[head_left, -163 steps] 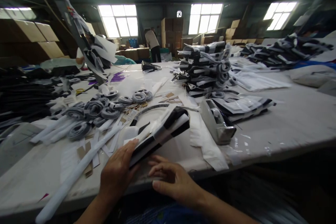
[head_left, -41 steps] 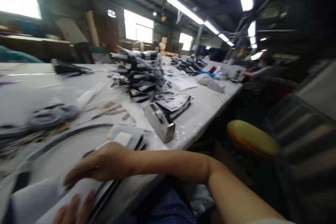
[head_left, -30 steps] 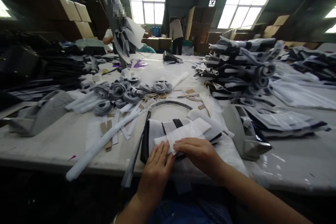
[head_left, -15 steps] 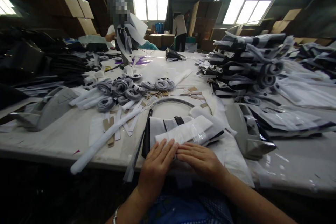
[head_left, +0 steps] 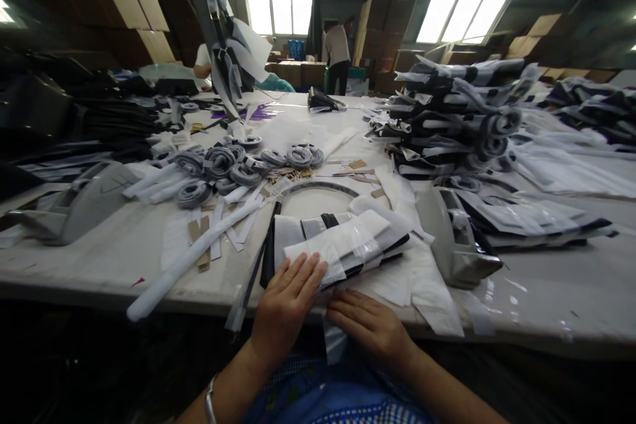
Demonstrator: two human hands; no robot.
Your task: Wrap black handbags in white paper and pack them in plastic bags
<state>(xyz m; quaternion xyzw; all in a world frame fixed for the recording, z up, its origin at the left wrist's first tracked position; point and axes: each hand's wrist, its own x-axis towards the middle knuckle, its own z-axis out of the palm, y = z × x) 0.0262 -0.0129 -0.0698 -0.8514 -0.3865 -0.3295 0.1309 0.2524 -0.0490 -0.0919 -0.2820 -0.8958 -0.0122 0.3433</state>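
Observation:
A folded bundle of white and black fabric (head_left: 291, 232), wrapped in soft white sheeting, lies at the table's front edge. Across its middle run clear tape bands (head_left: 365, 236). My left hand (head_left: 288, 295) rests flat on the bundle's near left corner, fingers stretched out. Just below the bundle, at the table edge, is my right hand (head_left: 372, 324), its fingers straight and pointing left. A translucent strip of tape or film (head_left: 335, 342) hangs from the edge right at those fingertips. The right thumb is hidden. Behind the bundle curves a grey band (head_left: 318, 187).
Grey tape dispensers stand at right (head_left: 454, 238) and left (head_left: 82, 205). A long white roll (head_left: 193, 255) juts over the front edge. Coiled grey strips (head_left: 221, 162) lie beyond. Stacked bundles (head_left: 452, 119) rise at right. A person (head_left: 338, 53) stands far back.
My right hand has left the bundle and moved down to the table edge beside the hanging strip. My left hand stays on the bundle. The view has shifted slightly.

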